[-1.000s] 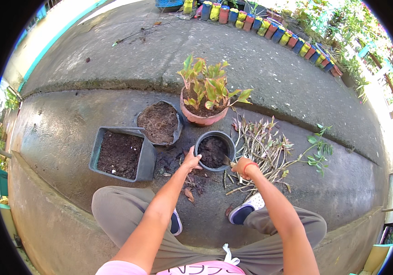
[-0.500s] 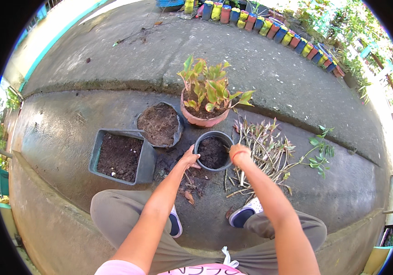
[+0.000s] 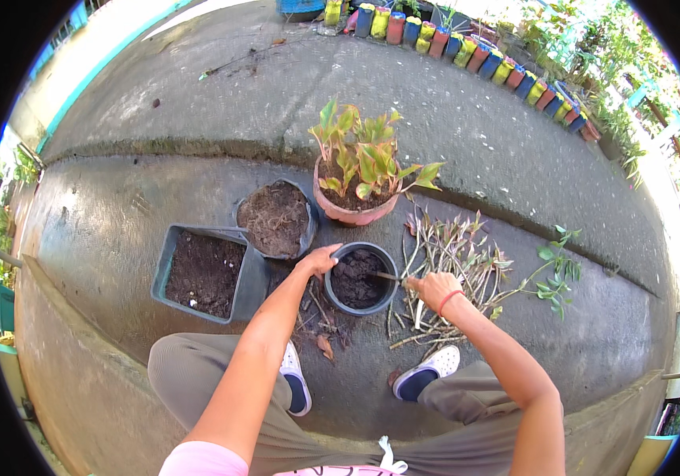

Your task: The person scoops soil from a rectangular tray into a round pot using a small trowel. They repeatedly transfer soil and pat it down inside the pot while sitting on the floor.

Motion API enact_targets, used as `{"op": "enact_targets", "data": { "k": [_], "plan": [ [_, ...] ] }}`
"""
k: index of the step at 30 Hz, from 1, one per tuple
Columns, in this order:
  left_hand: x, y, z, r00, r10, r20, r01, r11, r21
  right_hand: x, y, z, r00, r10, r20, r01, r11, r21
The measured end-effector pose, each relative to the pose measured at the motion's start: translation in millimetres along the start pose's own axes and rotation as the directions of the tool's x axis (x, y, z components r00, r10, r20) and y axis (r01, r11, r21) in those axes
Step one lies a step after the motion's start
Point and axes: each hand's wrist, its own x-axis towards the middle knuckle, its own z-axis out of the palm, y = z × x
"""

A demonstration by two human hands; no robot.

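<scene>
A round dark-grey pot (image 3: 392,295) stands between my feet and the leafy plant, partly filled with dark, moist soil (image 3: 356,287). My left hand (image 3: 321,259) is closed on its upper left rim. Just past the right rim, my right hand (image 3: 433,289) grips a narrow hand tool (image 3: 388,277), which lies nearly level across the rim with its end in the soil. My fist covers the handle, so the tool's exact kind cannot be made out. Beside the right hand lies a heap of cut stems (image 3: 459,258).
A square planter (image 3: 254,282) of soil and a black bag (image 3: 309,230) of drier soil stand left. Behind the pot is a pink pot (image 3: 356,216) with a leafy plant (image 3: 363,155). A leafy cutting (image 3: 555,270) lies right; a concrete step (image 3: 197,149) crosses behind.
The grey pot has shifted slightly left and toward me. My right hand has drawn back to the right, outside the rim, showing more of the tool. My left hand has moved up along the rim.
</scene>
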Motion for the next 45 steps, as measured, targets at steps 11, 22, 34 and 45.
{"op": "enact_targets", "data": {
  "k": [11, 22, 34, 45],
  "plan": [
    [-40, -25, 87, 0.922, -0.338, -0.187, 0.12, 0.709, -0.695, 41, -50, 22, 0.971, 0.235, -0.052, -0.212, 0.937, 0.279],
    [-9, -45, 91, 0.893, -0.402, -0.2, 0.233, 0.796, -0.558, -20, -60, 15, 0.984, 0.174, 0.048, -0.18, 0.959, 0.221],
    [-14, -26, 70, 0.938, -0.314, -0.147, 0.229, 0.879, -0.418, 37, -26, 36, 0.997, 0.059, -0.044, -0.051, 0.985, 0.162],
    [-34, -3, 65, 0.89, -0.359, -0.281, 0.313, 0.93, -0.194, -39, -35, 11, 0.951, 0.238, -0.196, -0.167, 0.932, 0.323]
  ]
}}
